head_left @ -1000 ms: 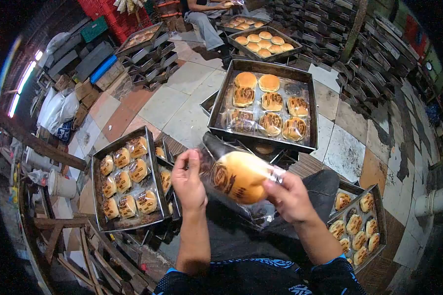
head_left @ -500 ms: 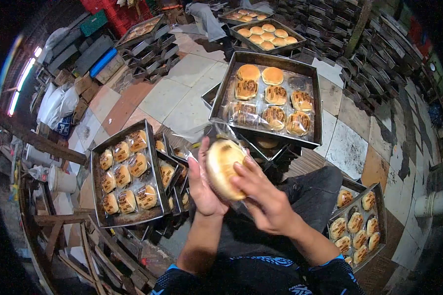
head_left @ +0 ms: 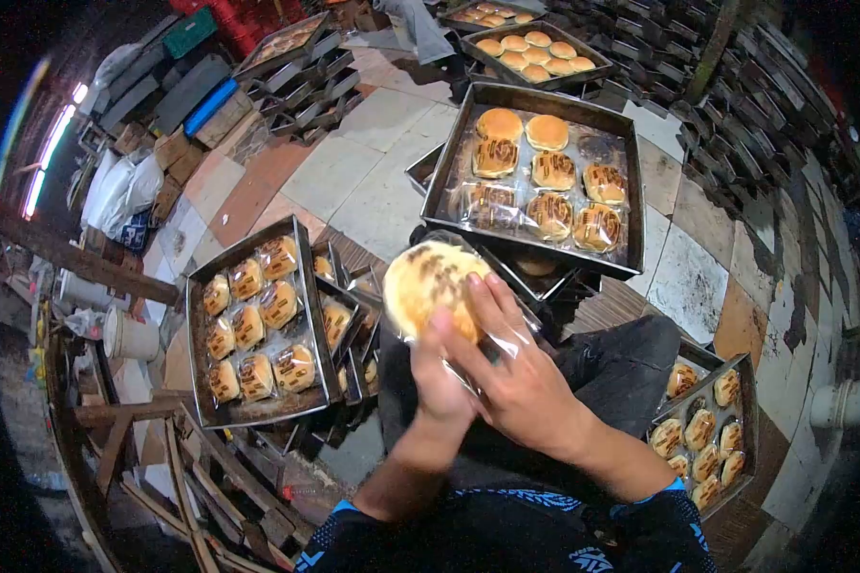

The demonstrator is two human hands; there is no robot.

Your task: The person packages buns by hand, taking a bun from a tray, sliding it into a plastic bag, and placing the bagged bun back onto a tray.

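Observation:
A round bun (head_left: pixel 413 272) with brown patches on its pale face is held up in front of me, in a clear plastic bag. My right hand (head_left: pixel 535 392) has its fingers laid over the bun's right side and the crinkled plastic. At the lower edge, my left hand (head_left: pixel 441 382) grips the bun, its fingers somewhat blurred. Just beyond is a dark metal tray (head_left: pixel 631 272) of buns, most in clear wrappers with brown print. Its two back buns (head_left: pixel 500 124) show plain golden tops.
On my left, a tray (head_left: pixel 196 353) of wrapped buns tops a stack. Another tray (head_left: pixel 747 411) of wrapped buns lies at right. Farther back is a tray (head_left: pixel 597 72) of plain buns. A white bucket (head_left: pixel 129 336) and wooden bars (head_left: pixel 177 477) stand at left.
The bun has turned from edge-on to show its patchy flat face and shifted slightly up. My left hand has moved from its side to its lower edge; the view has shifted slightly.

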